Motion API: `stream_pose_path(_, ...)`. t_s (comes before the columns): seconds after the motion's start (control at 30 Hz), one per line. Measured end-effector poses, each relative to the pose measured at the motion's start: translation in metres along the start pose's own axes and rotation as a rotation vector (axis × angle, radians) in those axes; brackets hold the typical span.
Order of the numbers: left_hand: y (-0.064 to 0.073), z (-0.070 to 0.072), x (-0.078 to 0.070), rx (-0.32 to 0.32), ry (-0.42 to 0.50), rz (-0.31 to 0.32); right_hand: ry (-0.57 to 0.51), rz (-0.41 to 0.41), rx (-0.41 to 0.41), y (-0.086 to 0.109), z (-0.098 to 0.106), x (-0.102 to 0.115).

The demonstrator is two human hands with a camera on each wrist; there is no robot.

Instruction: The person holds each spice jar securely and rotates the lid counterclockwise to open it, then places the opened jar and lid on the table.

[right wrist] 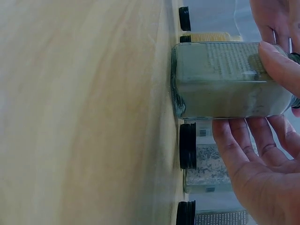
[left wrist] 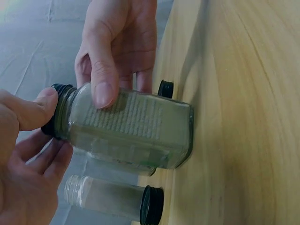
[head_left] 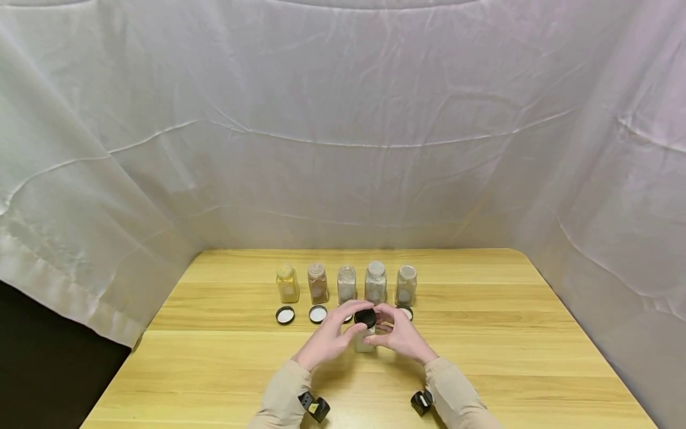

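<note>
A square glass spice jar (left wrist: 136, 126) of pale greyish powder stands upright between both hands, its base at the tabletop. Small print runs down one face. My left hand (head_left: 331, 339) pinches the black lid (head_left: 365, 318) at the jar's neck between thumb and fingers. Lower down, my right hand (head_left: 402, 339) holds the glass body, thumb on one side and fingers on the other. In the right wrist view the right fingers (right wrist: 234, 140) lie along the jar's side. Whether the lid is threaded tight I cannot tell.
Behind the hands stand several lidless jars in a row: a yellow one (head_left: 288, 285), a brown one (head_left: 318, 285) and paler ones, such as the rightmost jar (head_left: 406, 287). Black lids lie before them, including a left lid (head_left: 285, 315) and a second lid (head_left: 318, 314). Grey curtains (head_left: 343, 179) surround the wooden table (head_left: 214, 369).
</note>
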State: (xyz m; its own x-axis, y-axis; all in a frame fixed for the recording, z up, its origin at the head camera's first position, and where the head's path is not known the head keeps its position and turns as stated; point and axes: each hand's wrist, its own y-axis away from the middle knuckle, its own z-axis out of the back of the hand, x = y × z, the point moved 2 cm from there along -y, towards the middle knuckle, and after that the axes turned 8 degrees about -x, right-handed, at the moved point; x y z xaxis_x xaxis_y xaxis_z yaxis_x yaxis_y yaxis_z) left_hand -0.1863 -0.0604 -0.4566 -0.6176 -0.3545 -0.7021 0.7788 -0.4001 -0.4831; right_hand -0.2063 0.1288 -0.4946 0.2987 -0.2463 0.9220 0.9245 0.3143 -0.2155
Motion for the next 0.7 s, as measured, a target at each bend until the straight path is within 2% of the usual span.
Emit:
stream_pose_path(0.13,-0.0009,-0.0016,-0.001,-0.059,-0.039,0.066,0.001,0.002,0.004,-0.0008,-0.0001,0.0001)
stream_pose_path(0.23,-0.0011,-0.0025,-0.0013,-0.058,-0.041,0.09,0.012,0.012,0.003,-0.0014,0.0002,0.0002)
stream_pose_path(0.5,0.0008,-0.001,-0.0004,0.054,-0.005,0.005,0.05,0.014,-0.014,-0.0006,0.0007,0.0001)
stream_pose_path(0.57,0.0008,-0.0009,-0.0005,0.048,-0.015,-0.005,0.045,0.011,-0.012,-0.0003,0.0005,0.0002)
stream_pose_path(0.7,-0.0009,-0.0026,-0.001,-0.006,-0.045,0.006,0.02,0.005,0.0,-0.0001,0.0007,0.001)
